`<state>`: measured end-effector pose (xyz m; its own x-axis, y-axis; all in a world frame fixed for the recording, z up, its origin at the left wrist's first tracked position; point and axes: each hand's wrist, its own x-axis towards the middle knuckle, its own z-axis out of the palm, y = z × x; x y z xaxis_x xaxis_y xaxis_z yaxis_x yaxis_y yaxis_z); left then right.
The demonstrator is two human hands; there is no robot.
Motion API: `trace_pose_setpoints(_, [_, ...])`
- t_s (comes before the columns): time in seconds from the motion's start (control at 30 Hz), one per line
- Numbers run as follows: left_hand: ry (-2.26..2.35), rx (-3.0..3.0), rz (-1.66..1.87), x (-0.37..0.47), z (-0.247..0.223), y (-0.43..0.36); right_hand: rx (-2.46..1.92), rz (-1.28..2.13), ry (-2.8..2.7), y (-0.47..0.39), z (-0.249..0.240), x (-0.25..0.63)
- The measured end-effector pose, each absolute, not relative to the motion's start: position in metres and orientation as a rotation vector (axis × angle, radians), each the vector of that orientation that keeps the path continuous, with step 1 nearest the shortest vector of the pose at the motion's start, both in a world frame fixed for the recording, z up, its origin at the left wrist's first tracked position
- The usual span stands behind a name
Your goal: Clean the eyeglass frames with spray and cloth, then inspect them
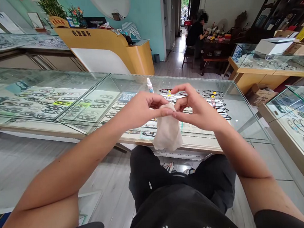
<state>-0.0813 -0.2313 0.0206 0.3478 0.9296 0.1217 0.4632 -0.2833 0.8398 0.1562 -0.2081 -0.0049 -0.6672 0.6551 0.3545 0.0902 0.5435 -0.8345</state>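
Head view: your left hand [136,111] pinches the top of a pale cloth [167,135] between thumb and fingers, and the cloth hangs down in front of the glass case [244,117]. Your right hand [199,113] has its thumb close by and its fingers bent; you can't tell here if they grip anything. If your left pinch gets loose, the cloth could fall. If you reach too far, you might bump the white spray bottle [150,87] behind your left hand.
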Motion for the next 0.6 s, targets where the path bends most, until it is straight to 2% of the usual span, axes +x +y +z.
trace_pose_setpoints(0.13, [1.196, 1.846, 1.101, -0.085, 0.034, -0.232, -0.612, 1.279, -1.98, -0.207, -0.034, 0.153])
trace_pose_setpoints(0.33, [1.065, 1.805, 1.521, -0.105, 0.04, -0.225, -0.732, 1.221, -1.94, -0.206, -0.065, 0.151])
trace_pose_setpoints(0.6, [1.065, 1.79, 2.01, -0.132, 0.022, -0.216, -0.81, 1.053, -1.775, -0.178, -0.05, 0.145])
